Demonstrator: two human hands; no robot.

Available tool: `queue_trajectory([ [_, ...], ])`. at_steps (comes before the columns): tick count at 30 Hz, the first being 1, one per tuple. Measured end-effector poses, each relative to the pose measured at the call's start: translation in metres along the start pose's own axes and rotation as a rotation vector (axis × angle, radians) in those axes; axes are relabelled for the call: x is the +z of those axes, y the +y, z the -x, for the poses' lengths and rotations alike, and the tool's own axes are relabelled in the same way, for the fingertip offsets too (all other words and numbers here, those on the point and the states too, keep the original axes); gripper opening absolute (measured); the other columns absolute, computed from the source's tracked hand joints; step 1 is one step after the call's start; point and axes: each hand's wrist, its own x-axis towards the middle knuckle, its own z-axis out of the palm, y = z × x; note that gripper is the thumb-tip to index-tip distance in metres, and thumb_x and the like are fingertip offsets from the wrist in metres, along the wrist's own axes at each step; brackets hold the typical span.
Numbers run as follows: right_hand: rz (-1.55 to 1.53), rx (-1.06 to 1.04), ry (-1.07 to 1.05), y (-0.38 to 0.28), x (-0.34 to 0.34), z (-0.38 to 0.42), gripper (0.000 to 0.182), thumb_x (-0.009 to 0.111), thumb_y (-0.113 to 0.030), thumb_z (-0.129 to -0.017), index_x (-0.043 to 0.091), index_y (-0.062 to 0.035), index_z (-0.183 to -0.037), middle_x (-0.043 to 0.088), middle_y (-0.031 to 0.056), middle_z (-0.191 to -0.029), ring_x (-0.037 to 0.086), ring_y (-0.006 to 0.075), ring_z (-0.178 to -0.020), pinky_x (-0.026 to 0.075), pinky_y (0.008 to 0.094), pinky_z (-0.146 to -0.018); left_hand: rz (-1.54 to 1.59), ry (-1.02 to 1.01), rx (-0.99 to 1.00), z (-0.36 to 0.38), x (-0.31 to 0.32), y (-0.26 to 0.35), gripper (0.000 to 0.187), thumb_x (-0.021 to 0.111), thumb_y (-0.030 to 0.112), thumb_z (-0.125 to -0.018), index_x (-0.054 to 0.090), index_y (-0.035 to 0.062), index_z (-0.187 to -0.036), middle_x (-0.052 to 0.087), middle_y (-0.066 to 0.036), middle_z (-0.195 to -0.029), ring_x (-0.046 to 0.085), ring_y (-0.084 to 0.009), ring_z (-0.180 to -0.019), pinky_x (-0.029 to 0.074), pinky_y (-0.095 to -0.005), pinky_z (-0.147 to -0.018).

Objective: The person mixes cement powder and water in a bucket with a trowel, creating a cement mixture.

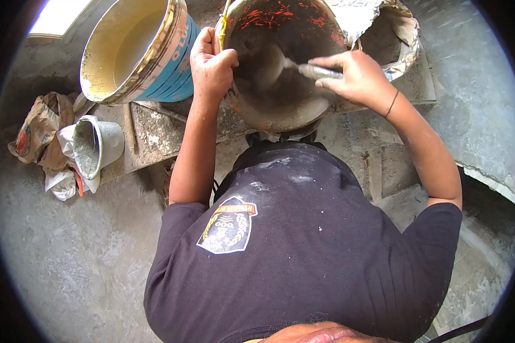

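A wide bucket (286,121) with a dark, dusty inside and red marks on its far wall stands tilted towards me, in front of my body. My left hand (213,67) is closed on its left rim, beside a yellow cord (222,28) that runs upward. In my right hand (361,79) is a trowel (319,72), held by its handle with some fingers stretched along it. The trowel's blade reaches into the bucket and is partly blurred. Grey powder or mix seems to lie at the bottom, though its texture is hard to make out.
At left, a large blue and white bucket (169,74) holds cloudy liquid. A small grey pail (111,142) lies tipped beside crumpled bags (46,134). An opened paper sack (407,43) stands at the far right. Boards (160,134) lie beneath the buckets on the concrete floor (86,246).
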Motion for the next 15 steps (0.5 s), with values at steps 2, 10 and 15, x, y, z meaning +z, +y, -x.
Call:
queue_trajectory([
  [2,0.053,-0.006,0.117,-0.002,-0.004,-0.006,0.038,0.073,-0.034,-0.077,0.072,-0.0219,-0.113,0.071,0.0153,-0.095,0.069,0.0329,-0.085,0.055,0.0402,-0.079,-0.001,-0.012,0.015,-0.002,-0.003,0.0,0.02,0.054,-0.005,-0.065,0.049,0.0041,-0.083,0.044,0.004,-0.072,0.039,-0.0056,-0.063,0.034,-0.0201,-0.056],
  [10,0.171,-0.175,0.169,-0.011,0.033,-0.016,0.037,0.068,-0.028,-0.08,0.07,-0.0181,-0.115,0.07,0.0169,-0.088,0.067,0.0336,-0.082,0.055,0.0448,-0.076,-0.004,0.0,-0.006,-0.007,-0.004,0.005,0.022,0.053,-0.007,-0.066,0.051,0.0035,-0.085,0.048,0.003,-0.074,0.042,-0.0055,-0.063,0.037,-0.0197,-0.055],
  [15,0.19,-0.195,0.026,-0.007,0.027,0.005,0.034,0.069,-0.021,-0.077,0.073,-0.0189,-0.11,0.07,0.0145,-0.082,0.068,0.0334,-0.077,0.055,0.0438,-0.072,0.004,0.032,0.003,-0.018,-0.015,-0.012,0.024,0.053,-0.007,-0.065,0.052,0.0041,-0.087,0.05,0.002,-0.076,0.043,-0.0059,-0.063,0.037,-0.02,-0.053],
])
